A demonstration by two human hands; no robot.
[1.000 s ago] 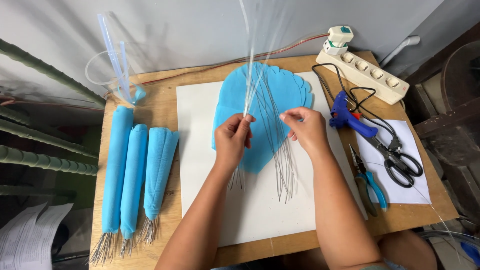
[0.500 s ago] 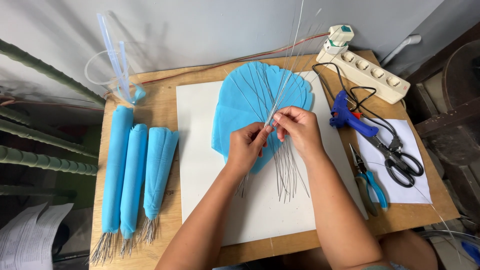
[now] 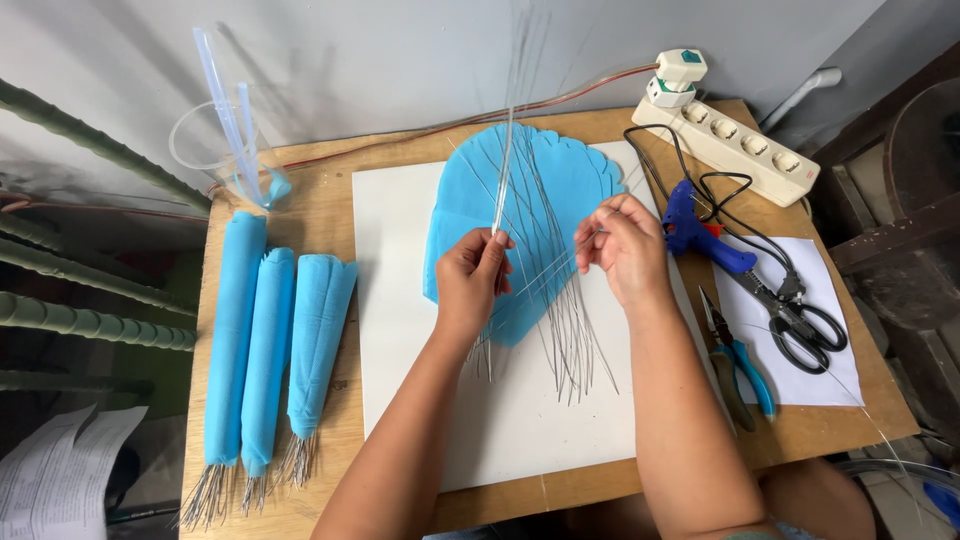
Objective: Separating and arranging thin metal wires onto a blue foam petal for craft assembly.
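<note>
The wooden bench [image 3: 330,215] carries a white board [image 3: 400,330], and on it lies one blue fan-shaped sheet [image 3: 470,230], under and beyond both hands. Left of the left hand [image 3: 472,280] lie three rolled blue sheets [image 3: 268,350], wire ends poking out below. To the right of the right hand [image 3: 622,250] sit one power strip [image 3: 740,148], one blue glue gun [image 3: 700,232], one pair of scissors [image 3: 805,325] and one pair of pliers [image 3: 740,365].

A moment ago both hands met over the sheet; now they have parted. The left hand pinches a small bundle of thin wires [image 3: 503,180] upright, lifted off the loose pile [image 3: 570,330], which I cannot count. The right hand pinches a single strand, fingers lightly curled.
</note>
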